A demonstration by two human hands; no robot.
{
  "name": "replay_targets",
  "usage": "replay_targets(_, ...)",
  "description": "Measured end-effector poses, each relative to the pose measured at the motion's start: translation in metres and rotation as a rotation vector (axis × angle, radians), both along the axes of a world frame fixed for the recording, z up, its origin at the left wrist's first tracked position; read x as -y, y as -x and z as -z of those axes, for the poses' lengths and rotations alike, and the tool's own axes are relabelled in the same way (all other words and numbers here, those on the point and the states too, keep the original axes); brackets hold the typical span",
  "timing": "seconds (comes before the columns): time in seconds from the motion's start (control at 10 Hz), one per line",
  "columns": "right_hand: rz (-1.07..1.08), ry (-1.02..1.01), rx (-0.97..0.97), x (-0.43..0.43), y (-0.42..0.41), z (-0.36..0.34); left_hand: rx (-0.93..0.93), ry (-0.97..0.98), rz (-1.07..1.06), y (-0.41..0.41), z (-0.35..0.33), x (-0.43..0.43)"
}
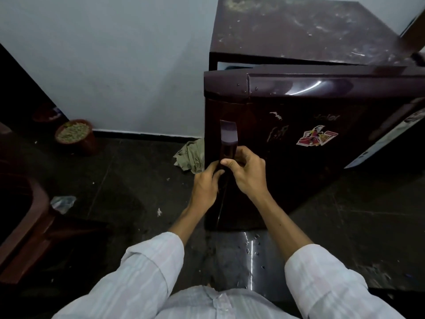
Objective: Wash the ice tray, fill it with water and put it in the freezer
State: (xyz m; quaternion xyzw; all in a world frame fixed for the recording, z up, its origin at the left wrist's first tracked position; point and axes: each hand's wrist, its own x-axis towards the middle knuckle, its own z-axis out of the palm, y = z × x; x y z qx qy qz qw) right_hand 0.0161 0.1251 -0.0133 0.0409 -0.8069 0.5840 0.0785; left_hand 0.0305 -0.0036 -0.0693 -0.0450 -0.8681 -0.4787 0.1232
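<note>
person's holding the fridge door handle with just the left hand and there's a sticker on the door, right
Not just the left: the head view shows both the left hand and the right hand holding the fridge door handle. The sticker is there, as you say.

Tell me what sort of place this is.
Probably a lived-in room at home: a small maroon fridge against a pale wall, a clay pot and a crumpled cloth on the dark tiled floor.
</note>
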Motion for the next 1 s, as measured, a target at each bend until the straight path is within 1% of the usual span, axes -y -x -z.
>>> replay_targets(0.3,0.064,-0.041,-0.018,0.015,0.047,0.001,-0.025,-0.002,0.054,0.053,0.001,0.016)
replay_targets(0.6,0.105,-0.033,-0.036,0.019,0.047,0.005,-0.092,-0.003,0.033,0.056,0.008,0.014)
replay_targets(0.7,0.113,-0.028,-0.050,0.020,0.043,0.005,-0.064,-0.036,0.020,0.053,0.009,0.010)
replay_targets(0.8,0.107,-0.087,-0.068,0.021,0.037,0.008,-0.017,-0.050,0.000,0.044,0.012,0.006)
replay_targets(0.9,0.148,-0.268,-0.129,0.011,0.020,0.025,-0.017,0.046,-0.024,0.017,0.020,0.000)
replay_targets(1.0,0.182,-0.511,-0.170,-0.003,-0.001,0.042,-0.116,0.300,-0.027,-0.005,0.033,-0.002)
